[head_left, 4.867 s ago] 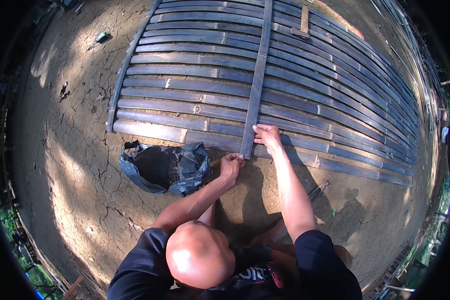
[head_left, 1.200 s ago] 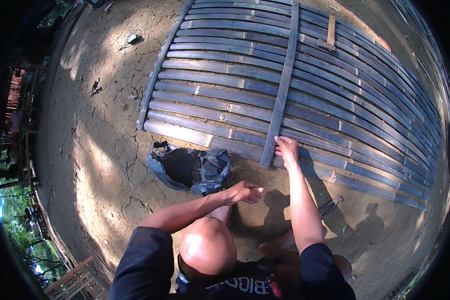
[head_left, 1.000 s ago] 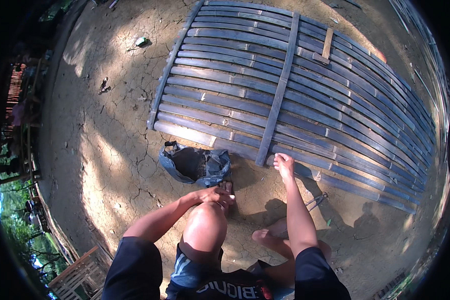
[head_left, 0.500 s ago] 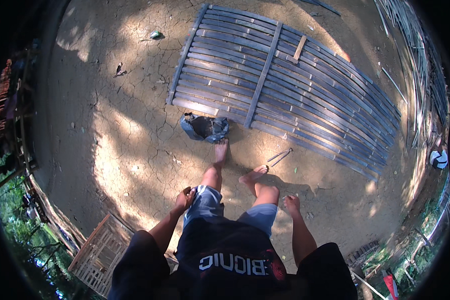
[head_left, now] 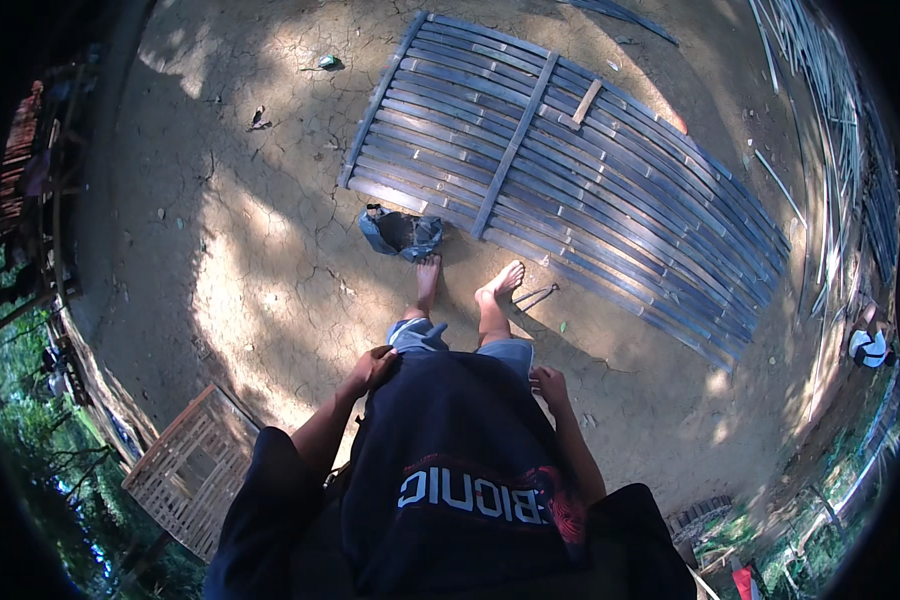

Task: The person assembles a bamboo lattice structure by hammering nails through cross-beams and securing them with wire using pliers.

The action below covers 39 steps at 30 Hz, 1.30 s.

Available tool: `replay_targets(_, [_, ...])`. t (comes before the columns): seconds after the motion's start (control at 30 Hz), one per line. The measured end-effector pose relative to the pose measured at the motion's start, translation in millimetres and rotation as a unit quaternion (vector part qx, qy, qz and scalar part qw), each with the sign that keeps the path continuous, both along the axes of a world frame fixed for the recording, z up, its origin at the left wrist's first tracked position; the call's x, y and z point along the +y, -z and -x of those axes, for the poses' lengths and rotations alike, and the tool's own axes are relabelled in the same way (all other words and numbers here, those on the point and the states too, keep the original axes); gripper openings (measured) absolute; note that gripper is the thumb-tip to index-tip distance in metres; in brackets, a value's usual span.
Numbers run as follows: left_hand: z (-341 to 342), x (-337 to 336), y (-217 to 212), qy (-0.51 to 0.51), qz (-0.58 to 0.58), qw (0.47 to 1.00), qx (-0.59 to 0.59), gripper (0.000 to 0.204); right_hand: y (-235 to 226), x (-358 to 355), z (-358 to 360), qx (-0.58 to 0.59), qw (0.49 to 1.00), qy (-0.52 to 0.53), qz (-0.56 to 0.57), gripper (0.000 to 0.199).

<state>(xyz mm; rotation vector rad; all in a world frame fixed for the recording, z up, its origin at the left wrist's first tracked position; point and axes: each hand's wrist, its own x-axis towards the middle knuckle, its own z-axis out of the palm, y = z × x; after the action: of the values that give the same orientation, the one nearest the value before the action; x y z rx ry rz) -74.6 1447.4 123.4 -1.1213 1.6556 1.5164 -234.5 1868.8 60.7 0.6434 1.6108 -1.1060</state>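
Note:
My left hand (head_left: 373, 368) is closed at the left side of my grey-blue shorts (head_left: 418, 334), its fingertips pinching the cloth beside the hem of my dark shirt (head_left: 450, 420). My right hand (head_left: 548, 383) hangs by the right leg of the shorts with curled fingers; whatever they hold, if anything, is hidden. Past my feet lies a long panel of bamboo slats (head_left: 560, 170) joined by crosspieces. Close to its near left corner sits a crumpled dark bag (head_left: 402, 234), open at the top, touching my left foot. Metal pincers (head_left: 538, 295) lie beside my right foot.
A short wooden strip (head_left: 587, 102) rests on the panel. Long bamboo strips (head_left: 840, 120) are heaped at the far right. A woven bamboo frame (head_left: 195, 465) stands at the lower left. A white and dark item (head_left: 868, 348) lies at the right edge. The ground is cracked earth.
My right foot has stepped forward, up beside the pincers. My torso covers more of the shorts. Both hands have risen, and the right one has moved in close to the shorts.

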Motion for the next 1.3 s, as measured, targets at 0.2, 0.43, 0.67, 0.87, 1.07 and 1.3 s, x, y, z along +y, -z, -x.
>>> replay_targets(0.2, [44.6,52.5,-12.0,-0.115,0.073,0.990,0.023,0.066,-22.6,69.4,102.8,0.066,0.993,0.083,-0.052,0.040])
replay_targets(0.43, [65.7,64.4,-19.2,-0.189,0.048,0.981,-0.013,0.054,-22.0,111.0,173.3,0.094,0.990,0.076,-0.069,0.034])
replay_targets(0.67, [53.4,75.2,41.6,-0.214,0.031,0.976,-0.024,0.053,-2.7,60.7,253.3,0.112,0.992,0.035,-0.054,0.033])
replay_targets(0.87, [85.3,77.3,111.8,-0.299,0.018,0.954,-0.012,0.056,-7.1,-10.6,337.7,0.080,0.994,-0.058,-0.050,0.030])
replay_targets(1.07, [177.2,84.5,90.8,-0.399,-0.011,0.916,-0.051,0.048,-9.0,-38.9,454.5,0.069,0.985,-0.132,-0.089,0.036])
replay_targets(1.3, [252.9,41.1,35.6,-0.464,0.057,0.879,-0.098,0.049,-32.2,-159.8,613.2,0.150,0.971,-0.179,-0.051,0.036])
